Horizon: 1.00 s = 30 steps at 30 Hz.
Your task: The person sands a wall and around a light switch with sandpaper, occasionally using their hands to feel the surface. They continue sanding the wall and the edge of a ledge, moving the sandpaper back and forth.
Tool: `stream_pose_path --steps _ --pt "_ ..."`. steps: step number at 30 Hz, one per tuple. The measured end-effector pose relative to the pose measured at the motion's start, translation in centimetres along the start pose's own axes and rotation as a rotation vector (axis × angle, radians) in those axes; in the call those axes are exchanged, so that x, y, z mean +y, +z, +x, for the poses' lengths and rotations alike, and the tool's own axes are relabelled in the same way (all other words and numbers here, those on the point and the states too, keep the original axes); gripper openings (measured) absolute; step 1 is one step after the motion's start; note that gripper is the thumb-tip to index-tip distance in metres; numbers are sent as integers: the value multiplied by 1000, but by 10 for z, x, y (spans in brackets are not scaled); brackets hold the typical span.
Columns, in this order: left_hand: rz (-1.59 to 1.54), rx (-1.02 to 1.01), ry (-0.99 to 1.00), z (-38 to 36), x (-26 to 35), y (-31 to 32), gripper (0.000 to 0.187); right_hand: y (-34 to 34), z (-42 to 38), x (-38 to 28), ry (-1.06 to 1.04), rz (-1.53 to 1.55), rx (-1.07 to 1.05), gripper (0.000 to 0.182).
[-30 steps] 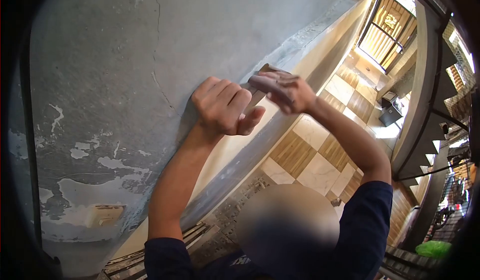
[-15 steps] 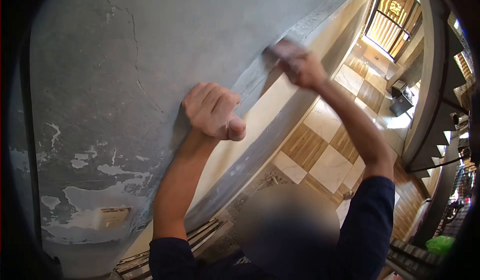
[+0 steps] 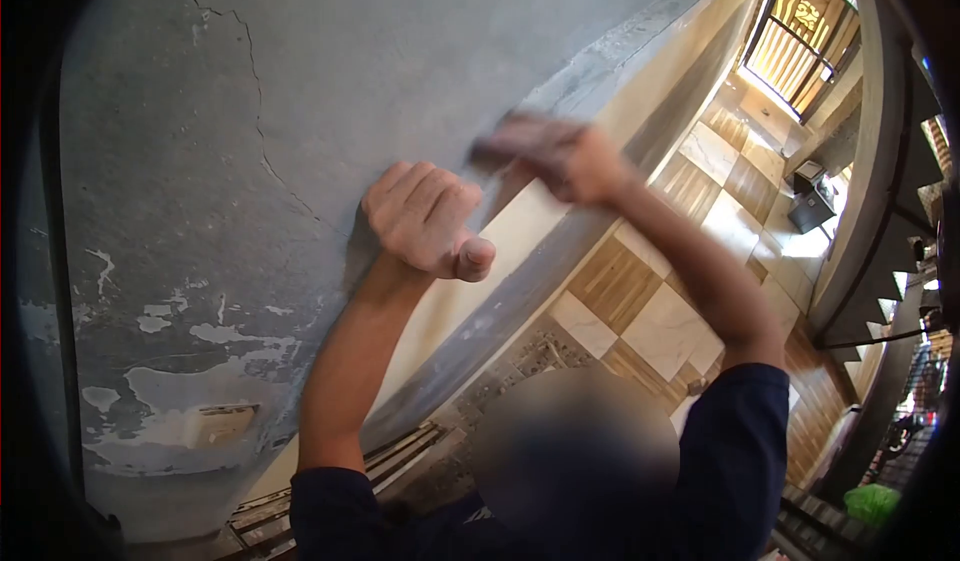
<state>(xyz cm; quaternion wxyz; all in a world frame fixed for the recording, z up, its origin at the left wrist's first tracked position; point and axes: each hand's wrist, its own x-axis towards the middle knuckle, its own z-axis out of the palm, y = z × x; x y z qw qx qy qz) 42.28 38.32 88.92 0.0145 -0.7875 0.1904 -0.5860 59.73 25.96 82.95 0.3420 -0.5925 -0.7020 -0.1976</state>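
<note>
My left hand point(image 3: 422, 219) is closed, knuckles outward and thumb at its side, against the grey wall point(image 3: 330, 91) near its edge. Its palm side is hidden, so I cannot make out whether anything is in it. Up and to the right, my right hand point(image 3: 590, 166) is closed around a dark, block-like piece point(image 3: 505, 146), blurred by motion, at the wall's edge. Along that edge runs a rough, paler grey strip point(image 3: 590, 71). A thin crack point(image 3: 256, 101) crosses the grey surface, and peeled patches point(image 3: 190, 401) show lower left.
A cream band point(image 3: 535, 216) borders the grey wall. Beyond lies a floor of wood-patterned and marble-like tiles point(image 3: 670, 331). A barred gate point(image 3: 800, 36) stands at upper right, with a dark box point(image 3: 810, 206) nearer. A blurred round shape point(image 3: 575, 451) covers the lower middle; a green bag point(image 3: 872, 504) is lower right.
My right hand and the dark piece have moved left and down along the wall's edge, closer to my left hand. My left hand stays at nearly the same spot.
</note>
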Motion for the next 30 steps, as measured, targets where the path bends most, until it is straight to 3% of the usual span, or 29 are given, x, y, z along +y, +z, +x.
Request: stream_pose_path --steps 1,2,4,5,6,8,11,12,14,15,16,18,19,20,22,23,24,26,28,30 --pt "0 11 0 2 -2 0 61 -31 7 17 236 189 -106 34" --pt "-4 21 -16 2 0 1 62 -26 -8 39 331 27 -13 37" --pt "-18 71 -23 7 -4 7 62 2 -14 23 77 -256 175 37" --pt "4 45 -17 6 -3 6 62 -14 10 -28 60 -50 -23 40" --pt "29 16 -24 4 1 4 63 7 2 -54 -91 107 201 40" --pt "31 18 -20 4 1 4 63 21 -12 -38 -143 116 216 37" --pt "0 19 -27 2 2 5 63 -27 -6 20 394 -109 39 27" --pt "-7 40 -47 3 2 6 63 -21 -2 17 344 -161 111 24" --pt "17 35 -30 5 -2 6 63 -5 6 -27 84 -75 38 31" --pt "37 13 -28 3 1 5 63 4 9 -63 -79 63 225 42" --pt "45 16 -29 4 1 6 63 0 7 -52 -86 65 223 42" --pt "27 20 -2 2 1 5 63 -7 -3 -1 165 -129 -10 40" --pt "21 10 6 3 -1 4 63 -19 -5 34 297 4 -27 39" --pt "22 -22 15 4 0 1 59 -31 -8 35 395 -151 -36 40" --pt "30 -45 20 7 -3 0 56 4 -19 30 69 -228 164 38" --pt "33 -40 22 6 -2 0 56 -4 3 -21 67 -190 21 38" --pt "35 -34 24 6 0 1 57 7 4 -50 -35 70 187 40" --pt "34 -42 19 4 2 1 57 12 -4 -24 -27 -26 125 39" --pt "18 -72 36 1 1 -2 57 -20 -5 27 370 25 -40 38" --pt "1 6 -8 4 1 4 58 -25 -7 38 350 -118 28 40"
